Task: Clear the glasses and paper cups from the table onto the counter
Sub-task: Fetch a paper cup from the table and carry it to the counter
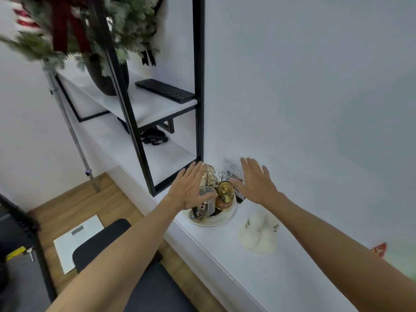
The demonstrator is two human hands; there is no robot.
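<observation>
— Looking at our two hands first: the left hand point(191, 188) and the right hand point(256, 183) both hover with fingers spread and straight, each grip holding nothing, one on either side of the round white tray point(225, 219).

— And the glasses?

— They stand crowded on that tray, on the white worktop point(258, 266) against the wall. A clear glass point(206, 199) sits nearest our left hand; just right of it is a gold-tinted glass point(225, 192) with a brown band.

— How will they handle, do we think?

— Light, stiff, smooth-sided and breakable, we judge. We'd close round the body of one glass, below the rim, and lift it straight up so it doesn't knock its neighbours.

— Any paper cups?

— On the right, near us, lie pale blurred shapes point(258, 235); we cannot tell whether they are cups.

— The room?

— A black-framed shelf point(198, 86) rises left of the tray, carrying a keyboard point(165, 90); below are a dark chair point(126, 266) and wooden floor point(72, 206).
</observation>
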